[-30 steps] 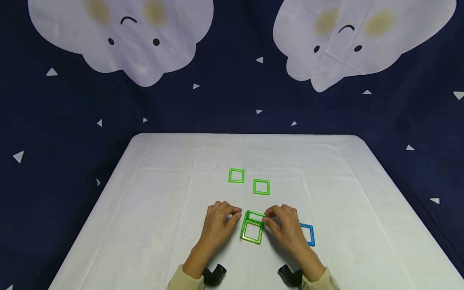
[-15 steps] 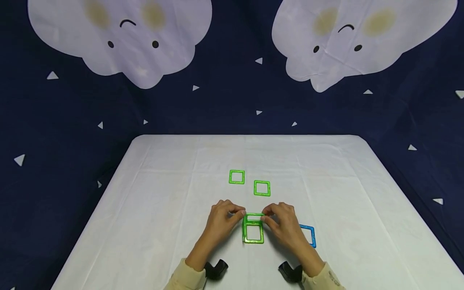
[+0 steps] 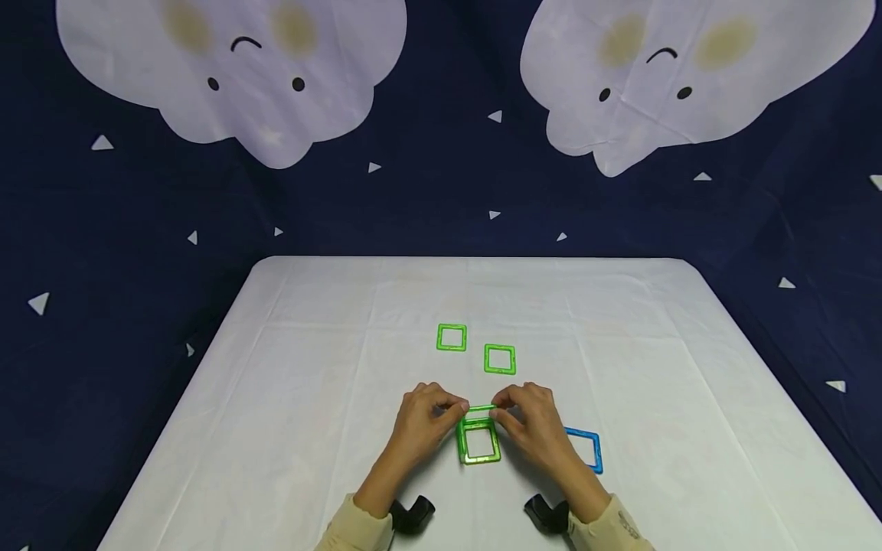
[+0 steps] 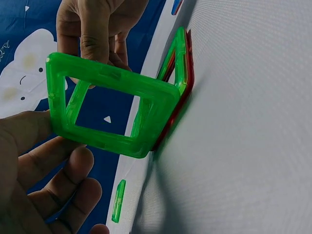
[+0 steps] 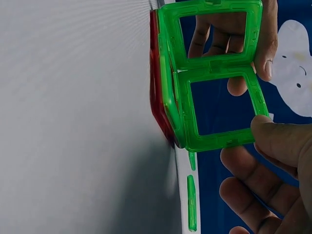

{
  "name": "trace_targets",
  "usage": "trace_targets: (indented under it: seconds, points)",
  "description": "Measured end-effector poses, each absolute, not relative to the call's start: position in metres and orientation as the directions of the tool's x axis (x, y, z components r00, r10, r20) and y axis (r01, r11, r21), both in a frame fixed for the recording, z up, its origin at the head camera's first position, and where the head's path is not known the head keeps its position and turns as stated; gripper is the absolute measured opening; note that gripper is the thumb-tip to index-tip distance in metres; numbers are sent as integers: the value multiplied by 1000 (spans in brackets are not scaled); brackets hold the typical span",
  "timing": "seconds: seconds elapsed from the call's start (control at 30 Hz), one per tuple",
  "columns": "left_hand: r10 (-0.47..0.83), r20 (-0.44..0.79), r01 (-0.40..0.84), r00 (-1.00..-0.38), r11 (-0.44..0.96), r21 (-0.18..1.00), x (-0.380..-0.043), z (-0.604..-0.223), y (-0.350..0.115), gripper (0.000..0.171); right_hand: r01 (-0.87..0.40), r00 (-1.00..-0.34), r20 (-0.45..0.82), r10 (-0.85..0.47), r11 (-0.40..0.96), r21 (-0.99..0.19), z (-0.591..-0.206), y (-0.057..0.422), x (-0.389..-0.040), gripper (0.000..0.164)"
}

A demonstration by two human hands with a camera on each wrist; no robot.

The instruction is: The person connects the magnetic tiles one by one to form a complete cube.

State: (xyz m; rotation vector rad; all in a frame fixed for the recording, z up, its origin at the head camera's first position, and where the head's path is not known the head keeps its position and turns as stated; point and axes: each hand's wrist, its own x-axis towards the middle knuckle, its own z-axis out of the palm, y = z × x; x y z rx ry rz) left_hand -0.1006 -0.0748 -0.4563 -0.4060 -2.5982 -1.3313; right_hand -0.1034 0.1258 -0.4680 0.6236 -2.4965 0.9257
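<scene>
Green square magnetic tiles form a small corner near the front middle of the table. One green tile (image 3: pixel 481 460) lies flat, with a red tile (image 5: pixel 156 87) under it. On it stand two upright tiles that meet at a corner: a left one (image 4: pixel 109 73) and a far one (image 5: pixel 219 140). My left hand (image 3: pixel 423 421) pinches the top corner where these two meet, thumb outside and a finger behind. With thumb and index finger, my right hand (image 3: pixel 534 425) pinches the free upper corner of the far tile. The other fingers of both hands are loosely bent.
Two loose green tiles (image 3: pixel 451 348) lie farther back on the white table (image 3: pixel 310 383). A blue tile (image 3: pixel 598 453) lies right of the right hand, partly hidden by the wrist. Black wrist devices (image 3: pixel 413 516) sit under both wrists. A dark blue cloud-print cloth (image 3: pixel 441 191) hangs behind.
My left hand has moved right, from beside the tiles onto their top corner. The tile structure has turned slightly to stand squarer to me. The right hand has kept its pinch, shifting slightly left.
</scene>
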Motion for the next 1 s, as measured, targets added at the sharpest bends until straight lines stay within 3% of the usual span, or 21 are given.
trace_targets:
  seconds: [0.6, 0.87, 1.0]
  points:
    - [136, 309, 327, -941, 590, 738, -100, -458, -74, 7, -520, -830, 486, -273, 693, -499, -467, 125, -104, 21]
    - [117, 349, 344, -930, 615, 710, -99, -458, -74, 7, -589, -786, 505, -355, 677, -442, -454, 141, -112, 33]
    - [114, 341, 336, -933, 612, 716, -99, -458, -74, 8, -559, -812, 471, -344, 690, -460, -440, 152, -125, 35]
